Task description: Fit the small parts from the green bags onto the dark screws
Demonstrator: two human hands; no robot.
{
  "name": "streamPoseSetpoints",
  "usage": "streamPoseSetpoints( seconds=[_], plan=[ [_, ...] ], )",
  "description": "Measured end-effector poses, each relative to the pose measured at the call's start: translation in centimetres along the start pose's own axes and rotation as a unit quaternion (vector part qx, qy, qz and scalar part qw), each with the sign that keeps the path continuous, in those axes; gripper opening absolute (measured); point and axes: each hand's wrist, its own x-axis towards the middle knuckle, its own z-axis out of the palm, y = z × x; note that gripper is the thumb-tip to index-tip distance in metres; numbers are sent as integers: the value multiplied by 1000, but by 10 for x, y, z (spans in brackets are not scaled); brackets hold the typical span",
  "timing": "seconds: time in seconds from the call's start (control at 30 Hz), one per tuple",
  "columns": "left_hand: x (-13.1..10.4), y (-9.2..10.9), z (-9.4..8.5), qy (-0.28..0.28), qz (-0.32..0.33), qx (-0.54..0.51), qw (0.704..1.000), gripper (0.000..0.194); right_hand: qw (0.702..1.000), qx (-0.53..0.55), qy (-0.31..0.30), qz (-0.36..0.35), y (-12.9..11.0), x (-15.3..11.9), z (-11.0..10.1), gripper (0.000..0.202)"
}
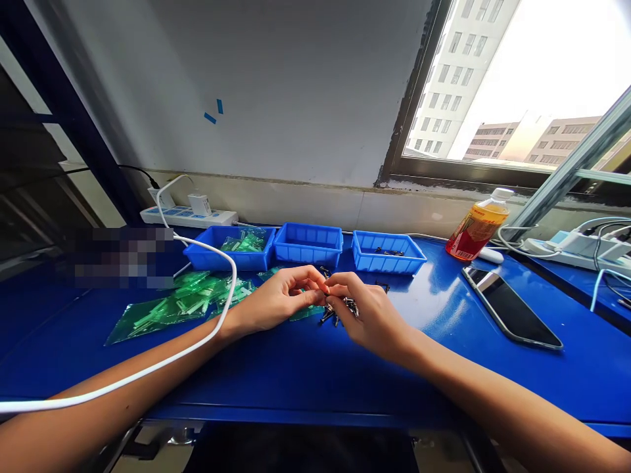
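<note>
Over the middle of the blue tabletop, my left hand (276, 299) and my right hand (369, 309) meet fingertip to fingertip. Both are closed in a pinch on a small dark part (326, 295), mostly covered by the fingers; its exact kind cannot be made out. A loose pile of small black and shiny screw-like parts (327, 316) lies on the table just beneath the fingers. Green clear bags (165, 314) holding pale slender pieces lie left of my left hand. A few more dark pieces (382, 286) rest beyond my right hand.
Along the wall stand a blue bin with green bags (204, 260), a middle blue bin (308, 257) and a right blue bin (389, 264) with dark parts. A white cable (231, 282) crosses my left forearm. Rightward are a drink bottle (477, 226) and a phone (513, 309).
</note>
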Motion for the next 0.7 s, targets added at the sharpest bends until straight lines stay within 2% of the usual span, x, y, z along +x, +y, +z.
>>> streamPoseSetpoints(
  seconds=[0.13,0.53,0.63,0.7],
  plan=[
    [0,1,0,-14,-15,-36,999,23,1000,2,-2,0,-1,0,-1,17],
    [0,-1,0,-32,-22,-38,999,32,1000,18,-16,-8,-1,-1,-1,22],
    [-1,-1,1,-32,-21,-22,999,29,1000,22,-16,-6,-1,0,-1,23],
    [-1,-1,1,-13,-10,-12,1000,23,1000,19,-6,-5,-2,0,-2,22]
  ],
)
